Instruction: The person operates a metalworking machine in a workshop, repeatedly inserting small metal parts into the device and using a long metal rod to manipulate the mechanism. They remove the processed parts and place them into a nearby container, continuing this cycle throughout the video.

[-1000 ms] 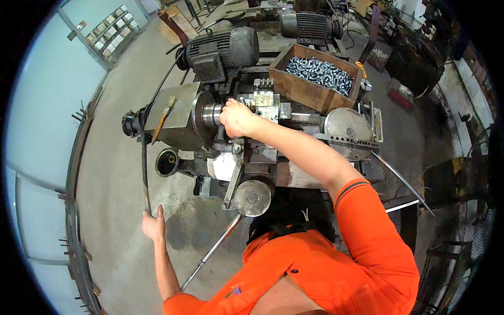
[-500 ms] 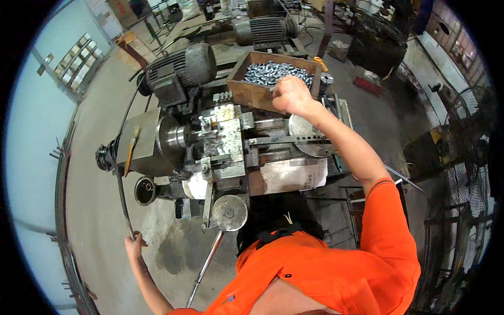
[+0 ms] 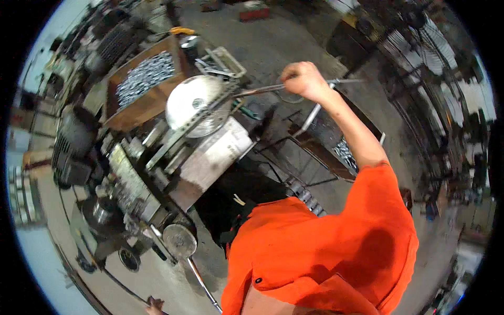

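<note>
My right hand is closed at the outer end of a long metal lever rod, seemingly wrapped around it. That rod runs left to a flat bar with holes, which crosses a round metal disc on the machine. Low at the left, my left hand is closed on the end of a long dark lever; the picture's edge cuts off part of that hand. The machine's slide block and spindle lie between the two levers, blurred by motion.
A wooden box of small shiny metal parts stands behind the disc. Right of the machine is a low tray holding similar parts. Papers lie on the machine bed. A round plate with a handle sticks out at the front.
The view has swung to the right. My right hand has moved from over the wooden box to the lever rod on the right. My left hand stays on its lever.
</note>
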### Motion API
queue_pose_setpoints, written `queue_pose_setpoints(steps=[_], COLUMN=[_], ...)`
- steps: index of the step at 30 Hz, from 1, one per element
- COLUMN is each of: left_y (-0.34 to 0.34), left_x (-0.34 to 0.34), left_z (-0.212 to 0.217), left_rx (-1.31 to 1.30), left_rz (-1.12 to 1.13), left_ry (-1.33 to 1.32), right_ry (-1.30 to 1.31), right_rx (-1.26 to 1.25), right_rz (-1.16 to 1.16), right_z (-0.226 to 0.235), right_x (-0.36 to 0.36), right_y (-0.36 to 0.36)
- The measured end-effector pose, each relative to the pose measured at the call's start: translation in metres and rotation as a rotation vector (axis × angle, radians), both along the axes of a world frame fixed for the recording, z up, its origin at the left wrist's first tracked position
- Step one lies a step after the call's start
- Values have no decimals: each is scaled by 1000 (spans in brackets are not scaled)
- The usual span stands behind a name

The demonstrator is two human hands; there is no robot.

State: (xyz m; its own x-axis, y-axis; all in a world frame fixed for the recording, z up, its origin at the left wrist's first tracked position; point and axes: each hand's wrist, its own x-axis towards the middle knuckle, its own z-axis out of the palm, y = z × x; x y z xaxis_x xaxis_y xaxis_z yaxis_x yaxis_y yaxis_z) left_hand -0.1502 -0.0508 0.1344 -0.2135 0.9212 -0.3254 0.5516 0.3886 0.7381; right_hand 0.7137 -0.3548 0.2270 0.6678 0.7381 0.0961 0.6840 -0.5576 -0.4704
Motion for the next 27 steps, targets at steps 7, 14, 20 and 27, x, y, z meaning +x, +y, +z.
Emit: queue_pose_setpoints(steps=[7,14,20,27], left_y=[-1,-19,-28,-31], left_x=[55,77,102,109], left_z=[16,25,36,45], left_rx=[99,173,146,135], left_rz=[161,78,50,20], left_ry=[227,186,231,257], right_ry=[222,90,176,114], right_rx=[-227,-178,-377,-215], right_rz=[-426,204,365,438], right_z=[-114,-199,-226,-238], right_x=[1,-11,-1,4], right_y=[-180,-176,-158,-159])
